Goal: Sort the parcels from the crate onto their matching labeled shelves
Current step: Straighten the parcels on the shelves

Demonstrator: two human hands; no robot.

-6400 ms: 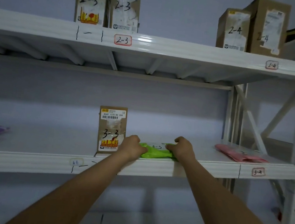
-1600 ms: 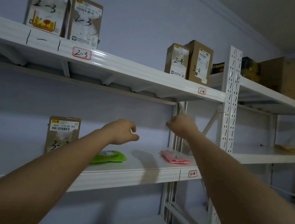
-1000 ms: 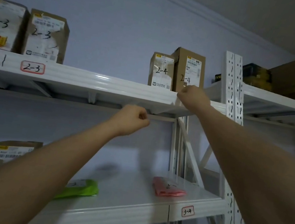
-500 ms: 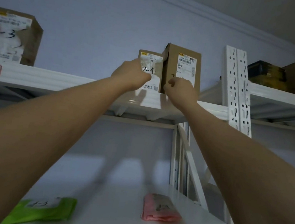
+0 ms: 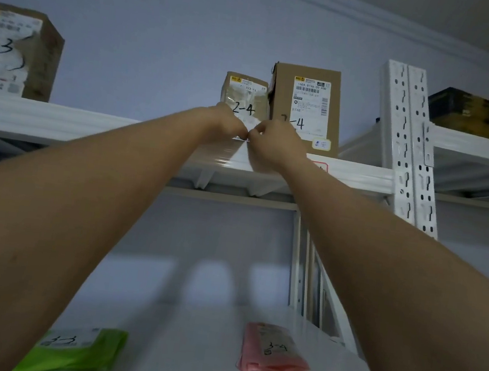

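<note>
Both hands meet at the upper shelf edge, before the smaller 2-4 box. Left hand and right hand have curled fingers; whether they grip anything I cannot tell. At 3 o'clock of the box, touching, stands a larger 2-4 box.

both hands at small 2-4 box
</note>
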